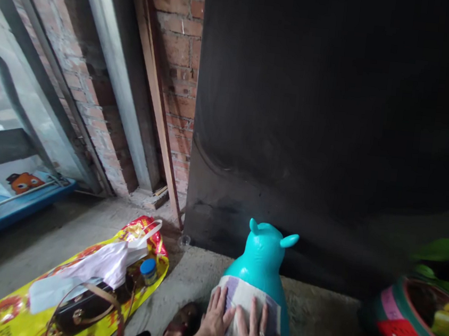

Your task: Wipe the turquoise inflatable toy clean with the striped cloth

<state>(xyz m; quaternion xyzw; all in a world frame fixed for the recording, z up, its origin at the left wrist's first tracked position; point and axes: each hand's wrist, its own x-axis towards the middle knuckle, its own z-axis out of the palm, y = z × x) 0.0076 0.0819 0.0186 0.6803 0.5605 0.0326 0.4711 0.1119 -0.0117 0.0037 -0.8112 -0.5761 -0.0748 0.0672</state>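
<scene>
"Any writing you can read?"

"The glossy yellow plastic sheet with red printed pictures (pixel 5 308), on the floor to the left of the toy, is the likeliest place, but its print is too blurred to make out."

"Which toy?"

"The shiny turquoise animal-shaped figure with a rounded head and two small ears (pixel 265 255). It stands upright on the concrete floor, just in front of the big matt black panel (pixel 313 118)."

"And what lies on it?"

"A pale cloth with greyish-purple bands (pixel 245 296), draped flat over the toy's body below the neck. Its upper edge runs nearly straight across."

"How are the hands placed?"

"Both reach up from the bottom of the view and lie palm down on the cloth, side by side. The left hand (pixel 214 319) has its fingers close together, thumb angled out towards the other. The right hand (pixel 253 334) has its fingers fanned apart and wears a ring. Neither pinches anything."

"What else is near the toy?"

"To its left, on the sheet, a small clear jar with a blue lid (pixel 148 271); well to its right, a round planter painted red, green and pink (pixel 416 327)."
</scene>
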